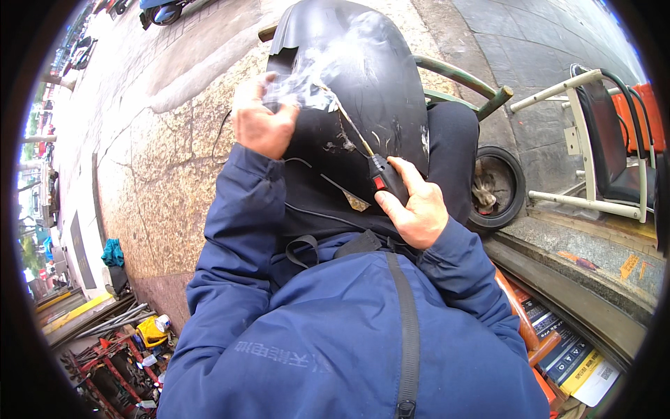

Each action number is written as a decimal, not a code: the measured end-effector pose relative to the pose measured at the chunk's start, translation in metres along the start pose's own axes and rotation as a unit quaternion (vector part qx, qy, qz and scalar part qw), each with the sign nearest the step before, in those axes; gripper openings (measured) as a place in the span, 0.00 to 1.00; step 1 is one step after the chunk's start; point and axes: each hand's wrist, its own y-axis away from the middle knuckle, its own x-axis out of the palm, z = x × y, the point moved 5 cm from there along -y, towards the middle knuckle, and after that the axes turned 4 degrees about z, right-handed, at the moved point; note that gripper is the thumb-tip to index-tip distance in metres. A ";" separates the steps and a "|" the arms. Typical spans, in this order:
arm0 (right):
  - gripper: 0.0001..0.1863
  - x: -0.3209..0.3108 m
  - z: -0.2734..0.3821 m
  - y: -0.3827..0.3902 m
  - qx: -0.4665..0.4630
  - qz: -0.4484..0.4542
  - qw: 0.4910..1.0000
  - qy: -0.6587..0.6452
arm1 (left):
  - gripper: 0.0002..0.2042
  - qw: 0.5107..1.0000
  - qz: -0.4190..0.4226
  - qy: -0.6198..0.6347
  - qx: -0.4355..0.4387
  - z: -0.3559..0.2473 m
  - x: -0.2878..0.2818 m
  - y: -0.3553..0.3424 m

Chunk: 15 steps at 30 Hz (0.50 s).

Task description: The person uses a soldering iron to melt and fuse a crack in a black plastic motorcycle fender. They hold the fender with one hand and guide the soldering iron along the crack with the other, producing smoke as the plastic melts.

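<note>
A large curved black plastic panel (380, 77) lies across my lap, scuffed, with a notch at its upper left edge. My right hand (419, 209) is closed round the black handle of a soldering iron (379, 180) with a red switch. Its long thin shaft points up and left, and the tip meets the panel. White smoke (328, 63) drifts up around the tip and partly veils the surface. By the panel's left edge is my left hand (262, 119), slightly blurred, with thumb and fingers apart. Whether it touches the panel is hard to tell through the smoke.
To the right stand a metal-framed chair (593, 133) and a small black tyre (499, 185). A green frame bar (460, 75) sticks out behind the panel. Red racks with tools (115, 373) are at lower left, and printed boxes (572, 356) at lower right.
</note>
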 end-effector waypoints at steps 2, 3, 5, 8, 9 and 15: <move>0.29 0.001 -0.001 0.001 0.003 -0.001 1.000 0.000 | 0.27 0.996 0.045 0.055 -0.060 0.027 0.000 -0.010; 0.29 0.001 0.000 0.001 0.003 -0.002 1.000 0.000 | 0.27 0.983 0.054 0.144 -0.100 0.041 0.001 -0.014; 0.29 0.001 0.001 0.002 -0.002 -0.007 1.000 -0.012 | 0.24 0.927 0.074 0.325 -0.174 0.062 0.009 -0.020; 0.29 0.000 0.004 0.002 -0.008 -0.018 0.999 -0.026 | 0.20 0.949 0.119 0.291 -0.037 0.057 0.010 -0.031; 0.29 -0.001 0.005 0.002 -0.008 -0.022 0.999 -0.030 | 0.20 0.967 0.120 0.223 -0.027 0.056 0.010 -0.030; 0.30 0.001 0.002 0.002 0.038 0.010 0.999 -0.013 | 0.16 0.766 0.186 0.516 -0.335 0.060 0.023 -0.010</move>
